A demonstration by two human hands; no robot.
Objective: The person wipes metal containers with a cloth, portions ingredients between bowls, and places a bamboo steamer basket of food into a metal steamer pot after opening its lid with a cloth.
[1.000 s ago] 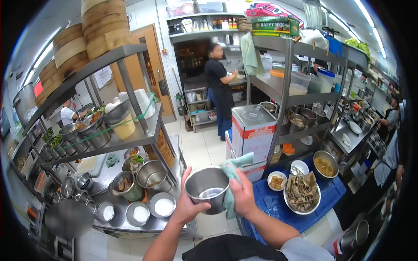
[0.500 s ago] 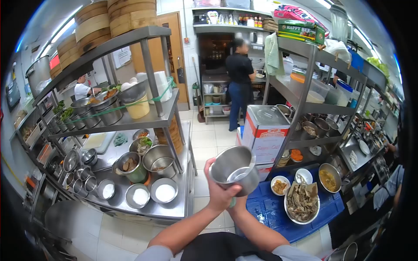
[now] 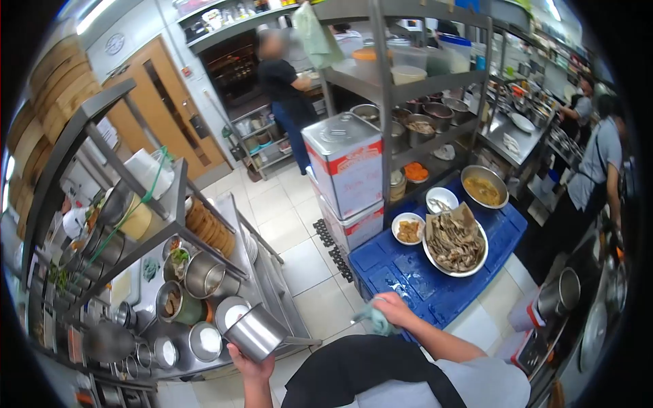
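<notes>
My left hand (image 3: 252, 364) holds a steel pot (image 3: 256, 332) from below, tilted over the front edge of the steel counter, beside bowls of white powder (image 3: 205, 341). In my right hand (image 3: 396, 310) is a bunched green cloth (image 3: 374, 318), beside the front left edge of the blue lid (image 3: 367, 265). On that lid stand a large white bowl of brown dried strips (image 3: 456, 241), a small bowl of light-brown pieces (image 3: 409, 228), another small white bowl (image 3: 442, 200) and a steel bowl of yellow liquid (image 3: 484, 187).
Stacked red-and-white tins (image 3: 345, 177) stand left of a steel rack (image 3: 381, 81). A person in black (image 3: 286, 88) is at the back counter; a person in grey (image 3: 595, 170) stands at the right. A metal shelf (image 3: 102, 265) rises above the left counter.
The view has turned right and tipped down. My hands have parted: the left has carried the pot left and tilted it, while the right has moved right with the cloth.
</notes>
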